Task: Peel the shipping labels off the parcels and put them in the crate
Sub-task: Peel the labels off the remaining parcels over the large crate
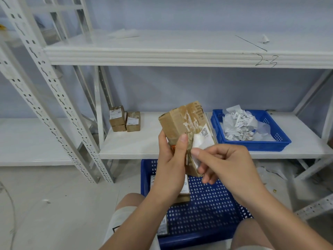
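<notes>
Bare forearms [146, 215]; off-white shorts [121, 216]; dark hem patch [116, 229].

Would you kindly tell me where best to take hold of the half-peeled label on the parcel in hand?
Pinch the lifted white lower flap of the label, coming from the right, where the right hand pinches it. Its QR-code end looks stuck to the parcel, which the left hand grips.

- A storeroom or parcel depot: white slotted-steel shelving [54, 98] stands against a pale wall [180, 87].
- One shelf edge carries a handwritten mark [266, 60], "2-3".
- Small labelled cardboard parcels [124, 121] sit stacked on the lower shelf [137, 145].
- A blue perforated crate [252, 146] is on that shelf, a second crate [207, 204] on the floor [54, 204].
</notes>
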